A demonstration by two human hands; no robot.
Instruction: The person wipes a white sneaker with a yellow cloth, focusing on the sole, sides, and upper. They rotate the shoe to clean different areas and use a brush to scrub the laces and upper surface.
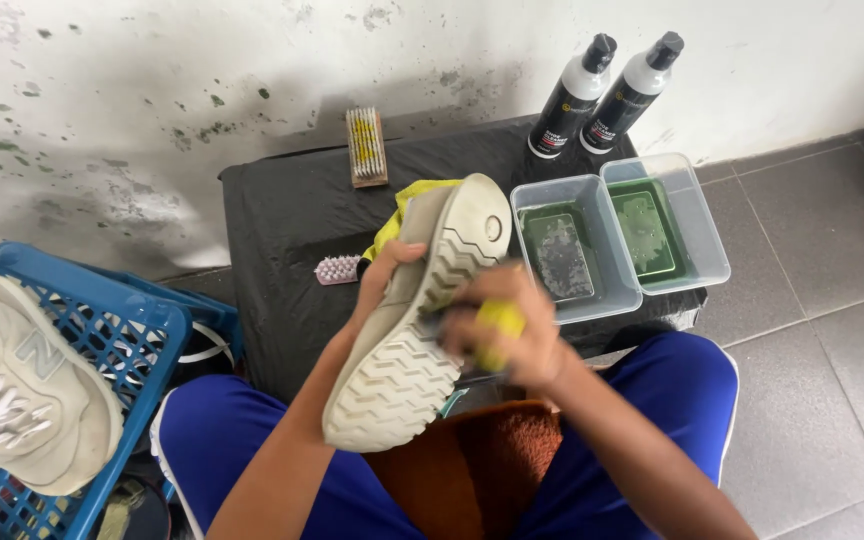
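Left hand (384, 280) clamped round an upturned shoe (417, 320), sole outward for reach; right hand (502, 335) closed on a yellow brush (499, 322) against it, water tubs (617, 232) just beyond.

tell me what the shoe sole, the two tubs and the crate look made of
Shoe sole: looks like off-white matte rubber, moulded zigzag tread. Two tubs: clear glossy plastic, greenish liquid showing through. Crate: blue rigid plastic, moulded lattice walls.
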